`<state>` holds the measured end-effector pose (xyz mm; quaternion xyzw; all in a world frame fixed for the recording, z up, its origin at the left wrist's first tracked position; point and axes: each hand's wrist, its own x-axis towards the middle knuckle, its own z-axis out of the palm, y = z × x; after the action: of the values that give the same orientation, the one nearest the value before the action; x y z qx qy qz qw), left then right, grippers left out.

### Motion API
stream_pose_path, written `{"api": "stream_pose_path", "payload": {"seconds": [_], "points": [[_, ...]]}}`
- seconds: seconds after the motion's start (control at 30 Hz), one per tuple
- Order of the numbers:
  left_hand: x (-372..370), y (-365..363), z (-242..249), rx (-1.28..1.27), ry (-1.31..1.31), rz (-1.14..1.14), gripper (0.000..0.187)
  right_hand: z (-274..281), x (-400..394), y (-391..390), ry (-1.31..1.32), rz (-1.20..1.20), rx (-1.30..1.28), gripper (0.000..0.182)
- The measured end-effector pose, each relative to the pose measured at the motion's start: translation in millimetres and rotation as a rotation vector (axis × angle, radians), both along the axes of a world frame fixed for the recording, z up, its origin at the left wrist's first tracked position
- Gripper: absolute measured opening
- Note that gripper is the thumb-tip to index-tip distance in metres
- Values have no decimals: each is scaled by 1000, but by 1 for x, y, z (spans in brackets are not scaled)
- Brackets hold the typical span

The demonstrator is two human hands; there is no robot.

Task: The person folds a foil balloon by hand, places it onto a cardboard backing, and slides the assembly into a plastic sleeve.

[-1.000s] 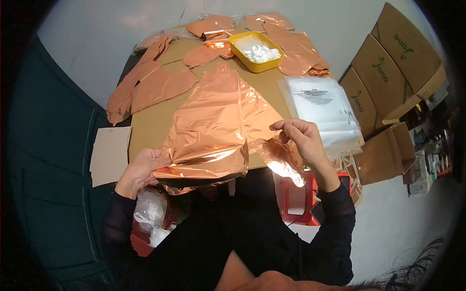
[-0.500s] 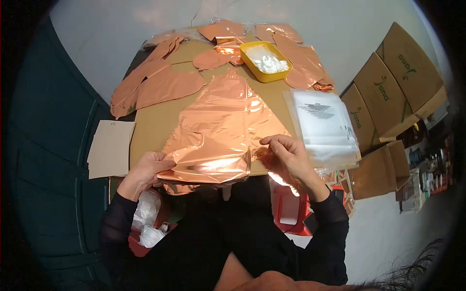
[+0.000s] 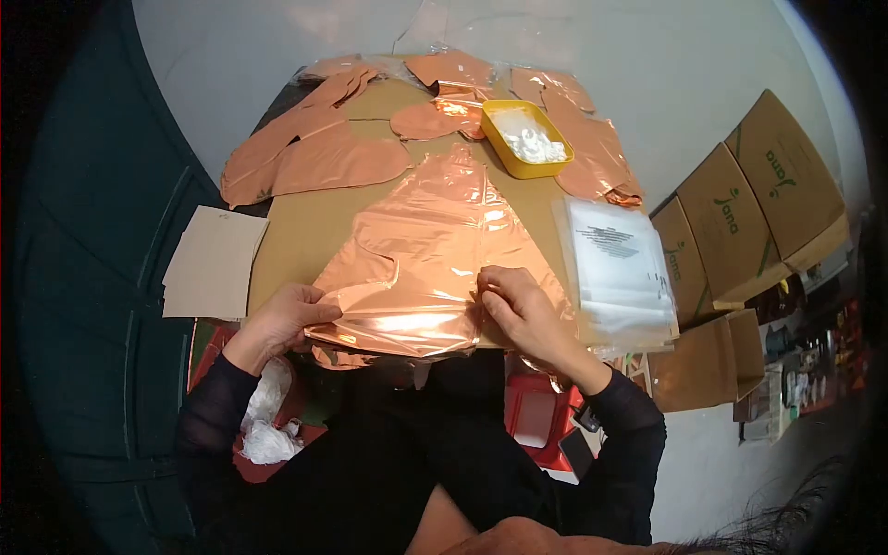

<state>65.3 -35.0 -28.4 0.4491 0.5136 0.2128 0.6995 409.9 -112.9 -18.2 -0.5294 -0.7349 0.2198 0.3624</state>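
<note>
A flat, shiny copper-coloured foil balloon (image 3: 416, 250) lies in front of me, narrow at the far end and broad at the near edge. A crease runs lengthwise down its right part. My left hand (image 3: 285, 326) is closed on its near left corner, thumb on top and the other fingers mostly hidden below. My right hand (image 3: 529, 319) is closed with bent fingers at the crease, pinching the foil there. More foil layers hang under the near edge of the table (image 3: 277, 250).
Other flat copper foil pieces (image 3: 342, 162) lie at the back and left. A yellow tub (image 3: 532, 169) holds white material. Clear plastic bags (image 3: 620, 259) lie on the right, pale cards (image 3: 213, 264) on the left. Cardboard boxes (image 3: 731, 213) stand beyond the right edge.
My right hand has moved left from the balloon's right side to the crease, and the foil on that side lies flatter. My left hand keeps its hold. The camera view has shifted slightly.
</note>
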Motion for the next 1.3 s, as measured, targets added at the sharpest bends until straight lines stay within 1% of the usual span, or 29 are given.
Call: {"api": "stream_pose_path", "payload": {"seconds": [0.03,0.27,0.33,0.43,0.53,0.57,0.67,0.73,0.77,0.87,0.97,1.07,1.1,1.2,1.23,1.3], "points": [[-3,2,-4,4,-5,-7,17,-8,0,1,-27,14,74,29],[-10,2,-7,-27,3,-32,20,-3,-6,0,-41,32,37,29],[-9,1,-4,-26,8,-40,18,-7,-4,2,-42,29,51,30],[-3,2,5,-10,46,-58,12,-7,-2,6,-97,14,-19,32],[-2,3,2,-8,37,-66,12,-16,-8,14,-159,5,147,42],[-2,4,0,-10,23,-67,13,-18,-11,17,-204,21,164,46],[6,-2,20,34,93,-112,19,-23,-24,23,-341,65,189,57],[10,-4,22,40,79,-95,19,-28,-32,23,-432,90,169,62],[10,-4,22,43,72,-84,19,-37,-33,25,-484,98,184,68],[0,1,0,32,79,-78,17,-44,-36,24,-605,97,252,71],[-7,-6,11,171,210,-129,20,-42,-38,22,-638,99,250,72],[-8,-31,23,392,395,42,29,-41,-39,22,-649,111,229,71],[-17,-37,11,491,425,130,35,-41,-39,22,-662,115,222,73],[-37,-63,-27,589,352,505,37,-41,-40,23,-657,115,256,76],[-44,-74,-33,482,285,528,33,-41,-40,23,-665,116,264,79],[-37,-96,-54,393,205,727,32,-41,-39,23,-670,127,274,80]]}}
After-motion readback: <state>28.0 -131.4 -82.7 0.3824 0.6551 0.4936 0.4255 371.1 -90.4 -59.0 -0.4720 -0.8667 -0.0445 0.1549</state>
